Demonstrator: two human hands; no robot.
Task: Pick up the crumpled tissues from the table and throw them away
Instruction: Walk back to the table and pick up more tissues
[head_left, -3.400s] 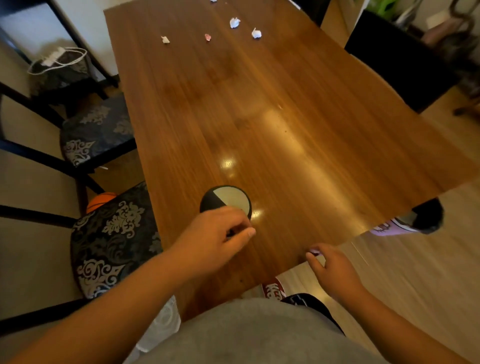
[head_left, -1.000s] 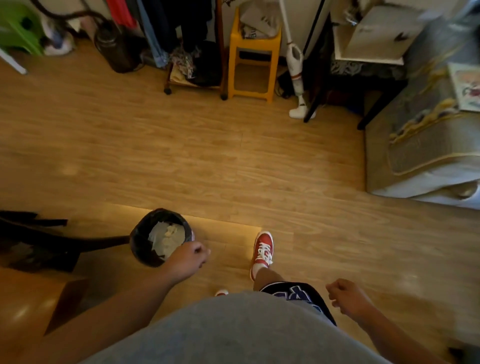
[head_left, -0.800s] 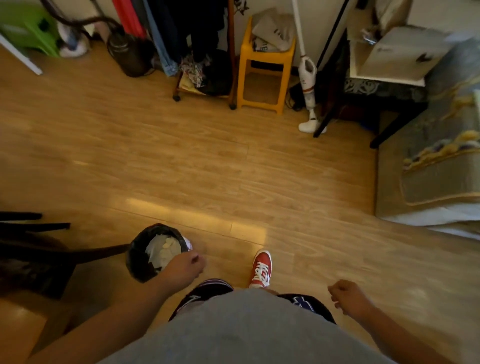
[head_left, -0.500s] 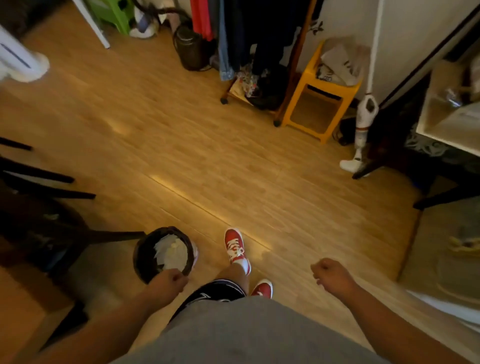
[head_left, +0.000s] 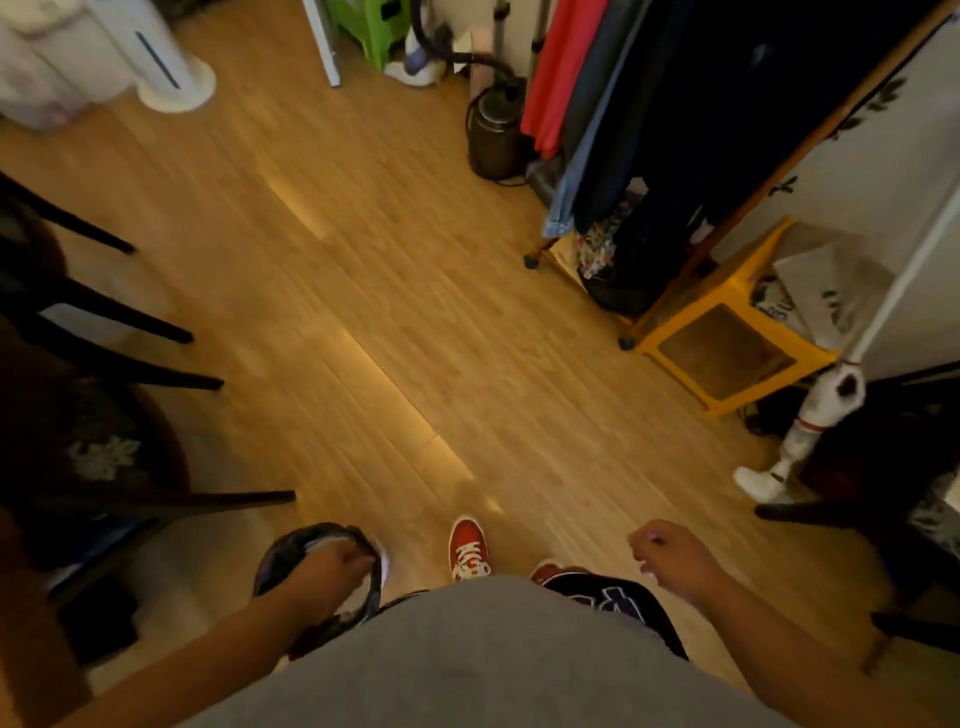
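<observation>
Head view shows the person standing over a small round black-lined waste bin on the pale wooden floor. The left hand hangs over its mouth, fingers curled downward, likely to let go of tissue there; whether its grip holds anything I cannot tell. The right hand floats loosely fisted beside the hip, contents unseen. No crumpled tissue is visible.
</observation>
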